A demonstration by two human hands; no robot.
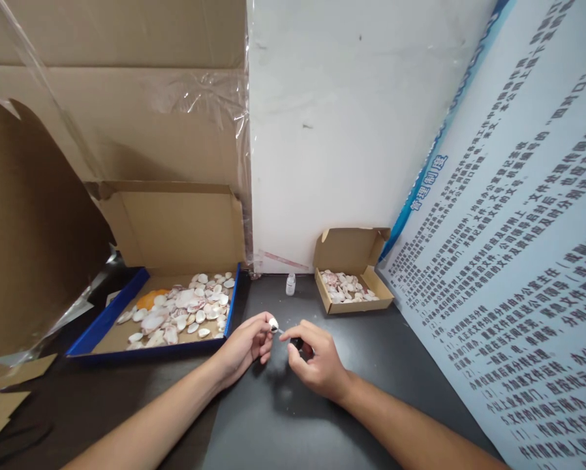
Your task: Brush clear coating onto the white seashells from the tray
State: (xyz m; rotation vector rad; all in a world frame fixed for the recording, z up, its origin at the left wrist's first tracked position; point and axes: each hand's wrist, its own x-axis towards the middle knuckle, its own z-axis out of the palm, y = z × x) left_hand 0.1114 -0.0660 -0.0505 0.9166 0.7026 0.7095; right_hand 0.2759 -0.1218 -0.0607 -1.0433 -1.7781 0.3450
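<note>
My left hand (246, 346) pinches a small white shell (273, 324), which has a dark spot on its lower side. To its right, my right hand (317, 359) is closed around a black cap (297, 343) with a thin pale stem pointing at the shell. The stem's tip is at or very near the shell; whether they touch is too small to tell. Behind the hands, a small white bottle (290, 284) stands upright on the dark table, its neck without a cap.
A large blue-edged box (92, 336) at the left holds many shells and something orange. At the back right sits a smaller cardboard box (356, 307) of shells. A printed board (508, 261) leans along the right; cardboard sheets (126, 117) stand at the left.
</note>
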